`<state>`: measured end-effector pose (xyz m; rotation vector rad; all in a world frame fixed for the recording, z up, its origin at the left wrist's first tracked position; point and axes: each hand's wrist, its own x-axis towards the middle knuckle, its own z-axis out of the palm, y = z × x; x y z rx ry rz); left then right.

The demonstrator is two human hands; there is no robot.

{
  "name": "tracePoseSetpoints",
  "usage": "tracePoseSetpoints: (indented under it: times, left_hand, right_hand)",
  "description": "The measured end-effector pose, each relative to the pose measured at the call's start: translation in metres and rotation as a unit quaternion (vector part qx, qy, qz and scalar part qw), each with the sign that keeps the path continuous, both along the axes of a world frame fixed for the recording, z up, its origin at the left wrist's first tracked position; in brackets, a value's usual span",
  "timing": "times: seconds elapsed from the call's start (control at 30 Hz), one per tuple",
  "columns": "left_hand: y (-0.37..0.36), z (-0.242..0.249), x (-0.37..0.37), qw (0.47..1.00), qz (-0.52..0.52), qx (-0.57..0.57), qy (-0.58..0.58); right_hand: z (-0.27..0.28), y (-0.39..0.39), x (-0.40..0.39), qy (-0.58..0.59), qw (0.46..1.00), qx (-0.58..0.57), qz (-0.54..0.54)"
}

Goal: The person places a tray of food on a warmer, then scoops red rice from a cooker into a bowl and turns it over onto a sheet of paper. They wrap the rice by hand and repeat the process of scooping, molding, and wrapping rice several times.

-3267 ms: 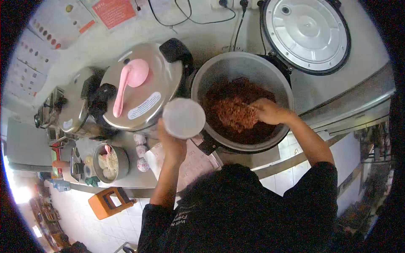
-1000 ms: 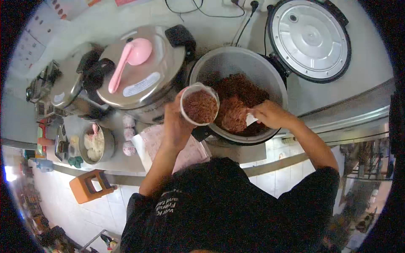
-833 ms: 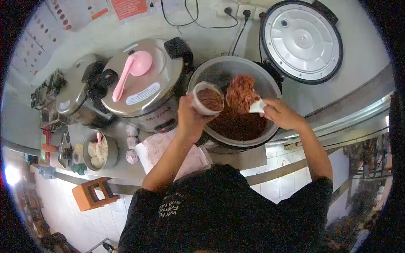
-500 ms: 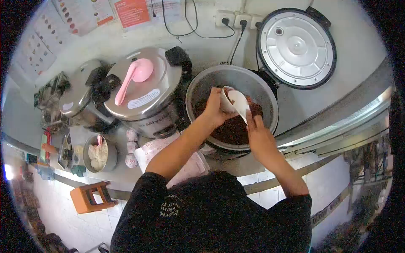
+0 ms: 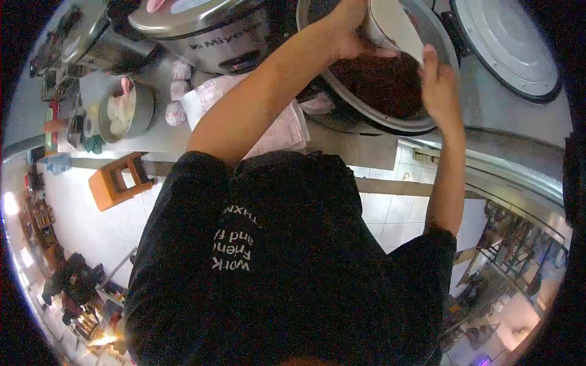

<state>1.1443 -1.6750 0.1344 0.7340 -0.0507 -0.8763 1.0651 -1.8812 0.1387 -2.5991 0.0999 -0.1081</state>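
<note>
My left hand [image 5: 349, 30], near the top edge of the view, is closed around a small white bowl [image 5: 374, 30]. The bowl is tilted over a cooker pot [image 5: 450, 39] and partly cut off by the frame. My right hand [image 5: 441, 91] grips the handle of a white rice paddle [image 5: 401, 32], whose broad end lies against the bowl's mouth. Below both hands, dark reddish-brown food [image 5: 384, 85], grainy like cooked rice, fills the lower part of the pot. What is inside the bowl is hidden by the paddle.
The cooker's open lid [image 5: 513, 43] lies to the right. A closed steel rice cooker [image 5: 213, 46] stands left of the pot, beside printed paper sheets [image 5: 284, 131] and wrapped round bundles [image 5: 178, 91]. A metal pot [image 5: 143, 110] holds pale food. An orange stool [image 5: 119, 183] is on the floor.
The view has tilted down, so the cookers and hands appear higher up. My left hand still holds the bowl and my right hand the paddle, over the pot.
</note>
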Motion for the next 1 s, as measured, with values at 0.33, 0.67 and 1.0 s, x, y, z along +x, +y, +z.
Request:
tracePoseSetpoints:
  times: [0.33,0.67,1.0]
  left_hand:
    - [0.03,0.004,0.003,0.999,0.022,0.038,-0.025]
    - [0.024,0.042,-0.011,0.984,0.155,0.064,-0.064]
    - [0.024,0.014,-0.002,0.998,0.055,0.033,-0.008]
  right_hand:
    - [0.019,0.013,0.011,-0.117,0.985,-0.111,0.051]
    - [0.027,0.038,0.01,-0.156,0.98,-0.124,-0.007]
    - [0.051,0.001,0.034,-0.15,0.974,-0.163,-0.046]
